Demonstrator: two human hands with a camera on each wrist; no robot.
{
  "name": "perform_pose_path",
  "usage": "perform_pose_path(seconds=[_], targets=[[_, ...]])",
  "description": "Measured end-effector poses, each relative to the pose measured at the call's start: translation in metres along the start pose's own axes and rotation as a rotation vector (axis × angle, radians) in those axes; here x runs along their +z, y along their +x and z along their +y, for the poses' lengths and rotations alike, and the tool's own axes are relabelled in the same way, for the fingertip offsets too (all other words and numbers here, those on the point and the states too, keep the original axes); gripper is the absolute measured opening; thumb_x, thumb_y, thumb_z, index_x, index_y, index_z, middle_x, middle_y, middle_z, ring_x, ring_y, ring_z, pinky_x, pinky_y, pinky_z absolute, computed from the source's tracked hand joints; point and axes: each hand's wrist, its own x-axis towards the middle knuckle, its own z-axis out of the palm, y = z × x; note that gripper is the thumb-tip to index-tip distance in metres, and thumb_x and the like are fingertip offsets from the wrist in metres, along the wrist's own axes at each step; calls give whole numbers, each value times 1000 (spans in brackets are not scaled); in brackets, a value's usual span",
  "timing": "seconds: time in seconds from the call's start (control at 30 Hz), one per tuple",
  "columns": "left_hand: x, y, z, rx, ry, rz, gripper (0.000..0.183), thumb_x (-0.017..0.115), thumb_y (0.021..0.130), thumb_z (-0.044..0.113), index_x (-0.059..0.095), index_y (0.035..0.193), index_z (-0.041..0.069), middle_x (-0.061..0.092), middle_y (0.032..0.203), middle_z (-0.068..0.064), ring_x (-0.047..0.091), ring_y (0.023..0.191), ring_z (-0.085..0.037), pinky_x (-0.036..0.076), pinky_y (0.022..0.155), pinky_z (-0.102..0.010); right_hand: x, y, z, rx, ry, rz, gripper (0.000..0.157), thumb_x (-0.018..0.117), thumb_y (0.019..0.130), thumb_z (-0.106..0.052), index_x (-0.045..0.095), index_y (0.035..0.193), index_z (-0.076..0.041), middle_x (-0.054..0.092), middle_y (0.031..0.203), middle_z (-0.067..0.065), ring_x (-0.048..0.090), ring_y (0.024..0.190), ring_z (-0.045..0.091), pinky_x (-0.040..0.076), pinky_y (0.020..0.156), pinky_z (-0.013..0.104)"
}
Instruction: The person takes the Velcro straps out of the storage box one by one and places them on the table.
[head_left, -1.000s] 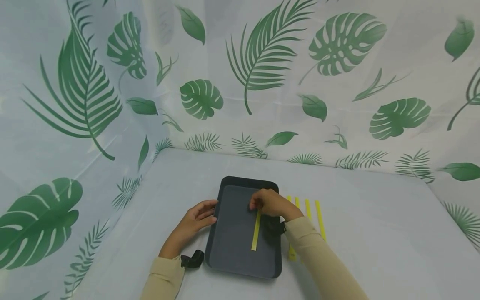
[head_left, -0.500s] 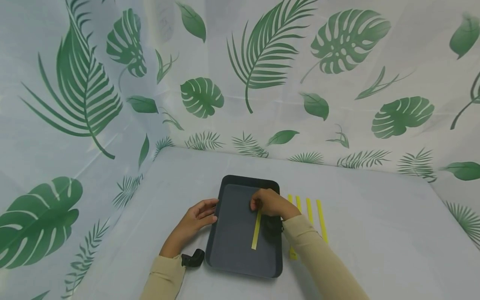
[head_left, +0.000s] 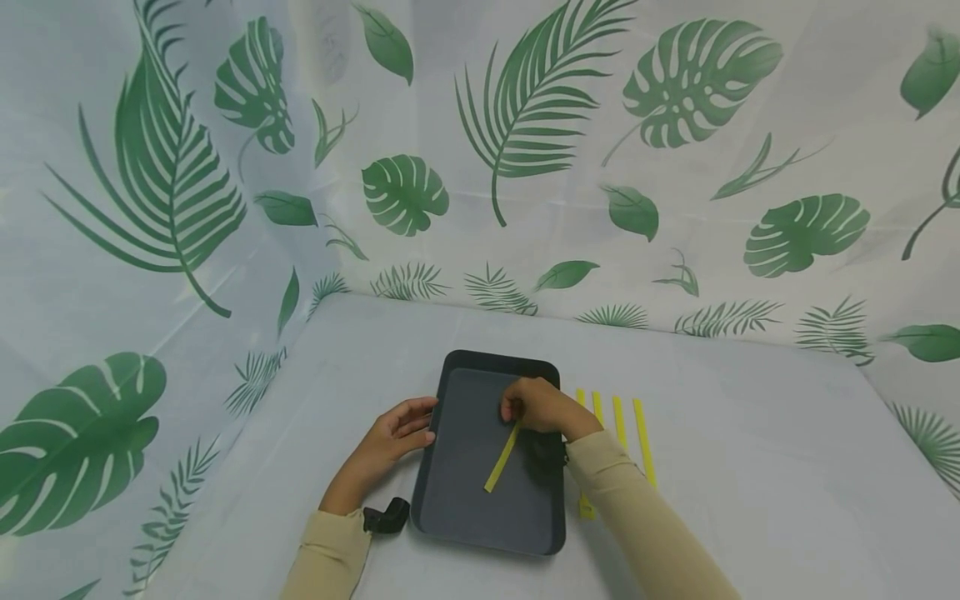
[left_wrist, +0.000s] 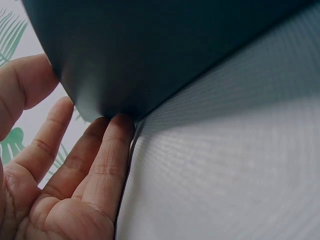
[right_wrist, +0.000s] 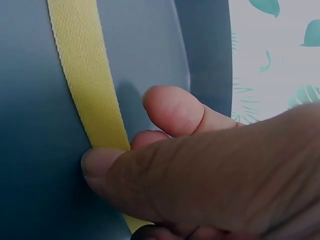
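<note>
A dark grey rectangular tray (head_left: 461, 475) lies on the white-covered table. Above its floor, my right hand (head_left: 543, 407) pinches the upper end of a yellow woven strip (head_left: 501, 458). The strip slants down to the left, and its fabric weave shows in the right wrist view, where my thumb presses on the strip (right_wrist: 87, 75). At the tray's left side is my left hand (head_left: 393, 429), fingers extended. In the left wrist view its fingertips touch the outer wall of the tray (left_wrist: 105, 75). My right hand hides the fingers behind the strip in the head view.
Several more yellow strips (head_left: 643, 442) lie on the table right of the tray, partly covered by my right sleeve (head_left: 630, 500). White sheeting with green leaf prints (head_left: 525, 108) walls the table at the back and left.
The lower end of the yellow strip has swung to the left, so it now slants across the tray. Both hands have stayed almost still.
</note>
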Motion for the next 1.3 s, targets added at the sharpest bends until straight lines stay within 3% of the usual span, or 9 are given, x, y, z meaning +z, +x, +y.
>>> perform_pose_path(seconds=[0.37,0.73,1.07,1.3], targets=[[2,2,0,7,14,-11,62,70,106,9,43,158,-11,43,162,-34,44,149,-51,55,103,-25,-4,-7,2,-51,15,21,28,74,86,18,71,81,-10,64,76,-4,54,71,9,49,68,28],[2,0,0,-11,4,17,62,70,105,7,43,158,-10,43,163,-33,44,150,-51,55,102,-25,-11,-14,3,-125,140,53,16,74,93,11,78,94,-5,66,82,-1,55,76,9,52,72,29],[3,0,0,-12,-8,21,62,70,105,6,43,158,-12,42,162,-34,44,149,-51,54,103,-24,-13,-16,3,-195,217,105,7,73,100,3,73,99,-3,68,87,1,60,76,8,53,73,30],[4,0,1,-8,3,14,62,69,105,7,42,158,-12,42,163,-34,44,150,-50,53,104,-24,-11,-18,4,-193,292,106,4,74,100,1,71,101,-2,71,92,4,64,77,9,54,73,29]])
